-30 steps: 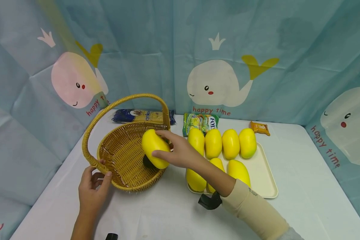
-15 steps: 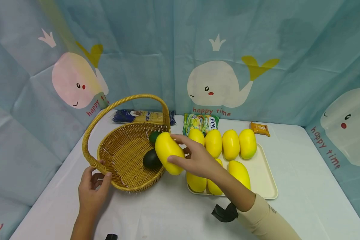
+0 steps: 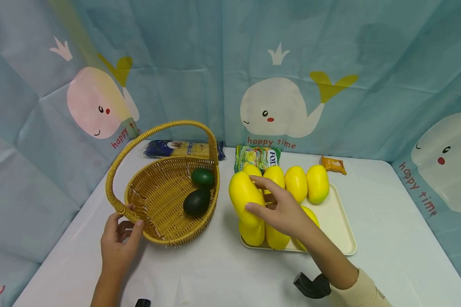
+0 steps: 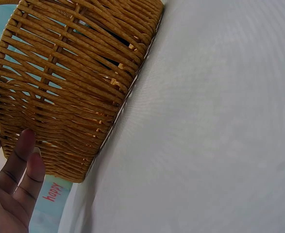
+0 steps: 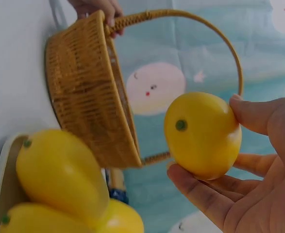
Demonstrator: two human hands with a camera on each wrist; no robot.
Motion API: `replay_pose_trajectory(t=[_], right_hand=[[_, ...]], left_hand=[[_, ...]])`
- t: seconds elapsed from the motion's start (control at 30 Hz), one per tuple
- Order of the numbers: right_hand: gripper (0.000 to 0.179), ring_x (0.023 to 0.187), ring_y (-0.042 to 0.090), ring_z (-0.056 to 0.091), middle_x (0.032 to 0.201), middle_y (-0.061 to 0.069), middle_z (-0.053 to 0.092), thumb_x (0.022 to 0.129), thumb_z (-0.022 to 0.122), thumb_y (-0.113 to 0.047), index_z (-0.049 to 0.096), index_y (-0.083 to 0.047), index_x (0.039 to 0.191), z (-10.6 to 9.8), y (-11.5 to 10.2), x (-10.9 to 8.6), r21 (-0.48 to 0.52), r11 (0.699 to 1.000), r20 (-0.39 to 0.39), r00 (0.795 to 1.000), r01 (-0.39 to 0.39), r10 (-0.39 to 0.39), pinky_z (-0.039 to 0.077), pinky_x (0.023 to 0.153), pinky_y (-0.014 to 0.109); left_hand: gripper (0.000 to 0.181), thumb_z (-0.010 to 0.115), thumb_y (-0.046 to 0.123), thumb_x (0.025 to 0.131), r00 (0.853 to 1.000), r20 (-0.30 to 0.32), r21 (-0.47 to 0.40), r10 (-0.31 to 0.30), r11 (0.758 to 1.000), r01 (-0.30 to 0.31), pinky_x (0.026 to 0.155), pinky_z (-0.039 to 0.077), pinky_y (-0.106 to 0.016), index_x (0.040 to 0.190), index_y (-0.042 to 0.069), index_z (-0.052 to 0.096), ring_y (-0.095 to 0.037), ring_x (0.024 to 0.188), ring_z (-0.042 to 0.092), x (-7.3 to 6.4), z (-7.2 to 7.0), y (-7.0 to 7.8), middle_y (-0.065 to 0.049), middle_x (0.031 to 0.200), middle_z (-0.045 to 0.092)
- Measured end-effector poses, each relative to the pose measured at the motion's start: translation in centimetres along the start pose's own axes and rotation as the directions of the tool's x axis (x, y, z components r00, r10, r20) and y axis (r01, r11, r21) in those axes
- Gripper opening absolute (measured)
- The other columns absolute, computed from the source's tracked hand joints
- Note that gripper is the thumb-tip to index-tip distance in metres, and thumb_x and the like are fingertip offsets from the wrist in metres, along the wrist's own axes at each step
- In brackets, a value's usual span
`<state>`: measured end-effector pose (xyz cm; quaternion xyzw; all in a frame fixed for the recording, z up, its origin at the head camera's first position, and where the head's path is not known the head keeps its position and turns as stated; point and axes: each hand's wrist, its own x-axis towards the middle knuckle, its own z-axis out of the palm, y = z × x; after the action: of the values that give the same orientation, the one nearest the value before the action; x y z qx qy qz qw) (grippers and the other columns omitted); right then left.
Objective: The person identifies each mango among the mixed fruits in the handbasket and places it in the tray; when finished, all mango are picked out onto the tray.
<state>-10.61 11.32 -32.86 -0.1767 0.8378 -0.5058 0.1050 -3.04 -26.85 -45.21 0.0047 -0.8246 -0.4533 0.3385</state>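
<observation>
In the head view, my left hand [image 3: 117, 243] holds the rim of a wicker basket [image 3: 155, 200] at the handle's near base, thumb in front and a fingertip behind. Inside lie a green avocado-shaped fruit [image 3: 202, 177] and a darker one [image 3: 196, 203], both toward the right wall. My right hand [image 3: 282, 209] grips a yellow mango [image 3: 244, 199] between thumb and fingers, above the left side of a cream tray [image 3: 342, 230]. Several more mangoes [image 3: 317, 183] lie on that tray, some partly hidden by my hand. The right wrist view shows the held mango [image 5: 203, 136] with its green stem spot facing the camera.
Behind the basket lies a blue and yellow packet [image 3: 184, 148]. A green packet [image 3: 257, 157] sits behind the tray, and a small orange packet [image 3: 333, 164] is at the back right. Whale-printed blue curtains [image 3: 199, 85] border the white table [image 3: 199, 273].
My right hand has carried the mango from over the basket rightward to above the tray, uncovering the two dark fruits. My left hand has stayed on the basket.
</observation>
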Motion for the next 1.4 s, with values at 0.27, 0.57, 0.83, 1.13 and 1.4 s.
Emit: replay_pose_trajectory(t=[0.27, 0.57, 0.83, 1.13, 1.4], right_hand=[[0.066, 0.114, 0.033, 0.062, 0.143, 0.015, 0.05, 0.092, 0.074, -0.033, 0.047, -0.019, 0.149, -2.1, 2.0, -1.9, -0.002, 1.0, -0.073, 0.997, -0.004, 0.004, 0.054, 0.093, 0.046], [0.066, 0.114, 0.036, 0.062, 0.144, 0.019, 0.048, 0.094, 0.072, -0.029, 0.043, -0.014, 0.151, -4.1, 4.0, -4.3, -0.011, 0.998, -0.141, 0.989, -0.056, 0.053, 0.057, 0.088, 0.039], [0.067, 0.113, 0.039, 0.061, 0.145, 0.021, 0.046, 0.098, 0.067, -0.032, 0.038, -0.012, 0.154, -6.4, 5.5, -6.1, -0.046, 0.991, -0.19, 0.975, -0.129, 0.118, 0.058, 0.083, 0.033], [0.077, 0.116, 0.048, 0.056, 0.149, 0.031, 0.038, 0.098, 0.062, -0.045, 0.028, -0.012, 0.159, -9.2, 7.8, -7.5, -0.139, 0.945, -0.246, 0.935, -0.296, 0.257, 0.056, 0.088, 0.049], [0.087, 0.119, 0.051, 0.047, 0.149, 0.036, 0.031, 0.097, 0.056, -0.055, 0.019, -0.006, 0.16, -10.9, 10.7, -8.2, -0.212, 0.856, -0.216, 0.877, -0.472, 0.43, 0.052, 0.088, 0.059]], left_hand=[[0.057, 0.067, -0.017, 0.081, 1.0, -0.002, -0.013, 0.013, 1.0, -0.013, 0.065, 0.048, -0.007, 0.136, -0.005, 0.052, 0.0, 0.084, 0.058, -0.2, 0.0, -0.7, -0.012, 0.126, 0.057], [0.057, 0.068, -0.014, 0.084, 1.0, 0.006, -0.009, -0.005, 1.0, 0.005, 0.067, 0.048, -0.007, 0.137, -0.001, 0.052, -0.002, 0.084, 0.059, 0.0, -0.1, 0.0, -0.003, 0.128, 0.057], [0.056, 0.066, -0.017, 0.083, 1.0, 0.004, -0.023, 0.001, 1.0, -0.001, 0.067, 0.048, -0.008, 0.136, -0.006, 0.052, 0.0, 0.086, 0.058, 0.0, 0.0, 0.4, -0.008, 0.127, 0.057], [0.048, 0.062, -0.019, 0.084, 1.0, 0.01, -0.019, -0.002, 1.0, 0.002, 0.066, 0.048, -0.007, 0.131, -0.015, 0.049, 0.001, 0.084, 0.057, 0.5, -0.2, 3.6, -0.024, 0.121, 0.056], [0.049, 0.063, -0.017, 0.085, 1.0, 0.011, -0.015, -0.007, 1.0, 0.007, 0.067, 0.048, -0.007, 0.132, -0.013, 0.05, 0.002, 0.085, 0.057, 0.4, -0.2, 3.6, -0.022, 0.123, 0.056]])
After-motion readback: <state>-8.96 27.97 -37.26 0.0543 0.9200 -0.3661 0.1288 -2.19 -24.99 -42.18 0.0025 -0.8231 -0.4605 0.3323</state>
